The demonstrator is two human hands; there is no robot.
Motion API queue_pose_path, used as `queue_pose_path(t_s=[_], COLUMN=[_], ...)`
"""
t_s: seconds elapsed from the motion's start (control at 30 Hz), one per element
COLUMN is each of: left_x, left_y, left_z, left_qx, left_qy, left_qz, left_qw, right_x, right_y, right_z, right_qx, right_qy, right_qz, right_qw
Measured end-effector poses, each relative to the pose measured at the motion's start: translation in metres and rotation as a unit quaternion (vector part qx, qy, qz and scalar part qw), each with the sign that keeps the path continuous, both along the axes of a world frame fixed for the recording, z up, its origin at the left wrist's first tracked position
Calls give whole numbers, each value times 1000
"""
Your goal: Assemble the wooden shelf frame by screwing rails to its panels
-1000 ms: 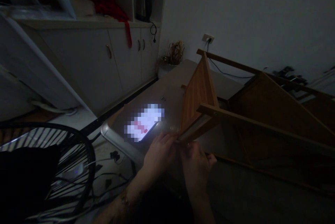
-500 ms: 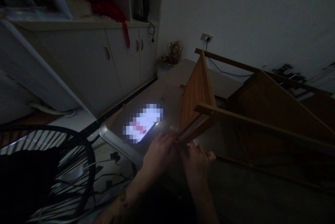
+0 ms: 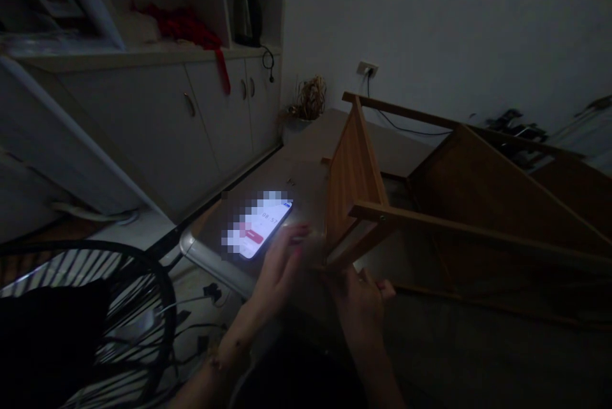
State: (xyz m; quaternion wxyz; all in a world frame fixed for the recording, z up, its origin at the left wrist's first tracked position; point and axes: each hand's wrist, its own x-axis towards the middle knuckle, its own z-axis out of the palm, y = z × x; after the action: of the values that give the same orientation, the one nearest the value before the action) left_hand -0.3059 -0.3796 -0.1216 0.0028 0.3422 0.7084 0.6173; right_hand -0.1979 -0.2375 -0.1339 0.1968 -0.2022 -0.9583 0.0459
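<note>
A wooden shelf rack (image 3: pixel 356 170) lies on its side on the table (image 3: pixel 306 141), its slatted end panel upright. My right hand (image 3: pixel 361 301) is at the lower near corner of that panel, fingers curled against the wood; the fingertips are partly hidden. Off to the left, my left hand (image 3: pixel 282 262) is apart from the rack, with its fingers stretched and nothing visible in them. It is beside a lit phone (image 3: pixel 261 230) lying on the table, its screen showing digits and a red button. Beyond the phone are small metal pieces (image 3: pixel 291 181), perhaps screws.
A black round-backed chair (image 3: pixel 162 307) stands at lower left near cables on the floor. White cabinets (image 3: pixel 157 116) line the left, with a red cloth (image 3: pixel 186 27) and a kettle (image 3: pixel 247 17) above. A dried potted plant (image 3: pixel 310 98) is behind the table. The room is dim.
My left hand has left the rack's corner and moved left toward the phone, its fingers now spread. My right hand stays at the corner. The view has shifted slightly.
</note>
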Motion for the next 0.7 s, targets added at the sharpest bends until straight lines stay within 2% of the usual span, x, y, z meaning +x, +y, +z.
queue_pose_path(t_s=[0.1,0.23,0.37,0.43,0.57,0.7], left_x=[-10,-32,-51,-54,-50,-42], left_y=[8,37,68,78,88,86], left_z=[20,44,64,70,77,77], left_qx=[80,74,140,158,221,199], left_qy=[51,147,217,232,241,218], left_qz=[-11,-98,-183,-201,-177,-179], left_qw=[995,981,949,938,928,938], right_x=[2,3,3,3,2,2], right_y=[-1,-1,-2,-3,-4,-5], right_z=[0,0,-1,-2,-1,-1], right_qx=[-17,-22,-15,-19,-31,-30], right_qy=[-10,-29,-42,-44,-46,-45], right_qz=[-9,-14,-16,-12,-15,-9], right_qw=[1000,999,999,999,998,998])
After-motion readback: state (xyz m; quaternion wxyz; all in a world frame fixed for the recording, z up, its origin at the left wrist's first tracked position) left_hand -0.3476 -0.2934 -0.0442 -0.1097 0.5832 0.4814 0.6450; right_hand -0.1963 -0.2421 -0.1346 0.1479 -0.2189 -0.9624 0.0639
